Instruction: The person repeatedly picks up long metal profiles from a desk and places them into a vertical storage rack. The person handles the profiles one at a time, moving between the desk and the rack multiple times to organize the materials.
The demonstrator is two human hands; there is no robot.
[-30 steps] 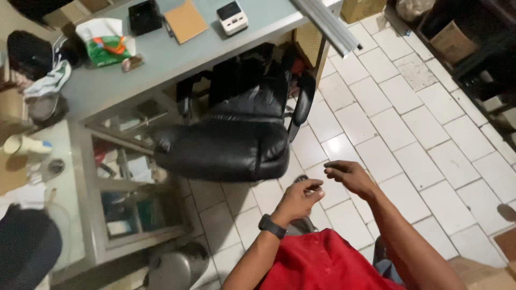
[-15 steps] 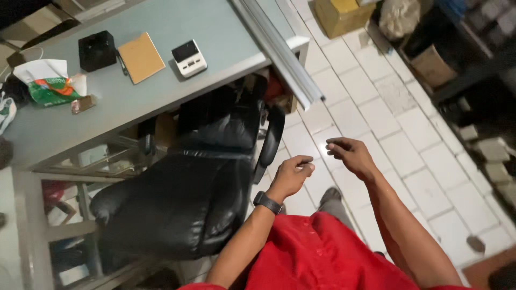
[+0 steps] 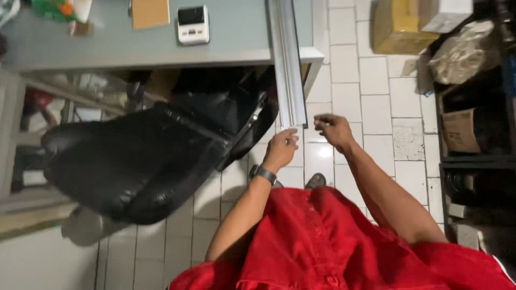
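Both arms are stretched forward over the white tiled floor, seen from above across a red shirt. The left hand is raised at the near end of a long grey metal rail, which lies along the right edge of the grey desk and overhangs it towards the person. The fingers of this hand are curled loosely, with the fingertips just at the rail's end; whether the rail is actually gripped or only touched cannot be told. A dark watch is worn on the left wrist, and the forearm is angled up from the lower left.

The right hand is held just beside the rail's end, apart from it, with the fingers bent inward and the thumb close to them as in a loose pinch; nothing can be made out between them. The right forearm runs down to the lower right.

A black office chair is seen left of the hands, partly under the desk. On the desk a small white device and a brown notebook are laid. Cardboard boxes are stacked at the upper right.
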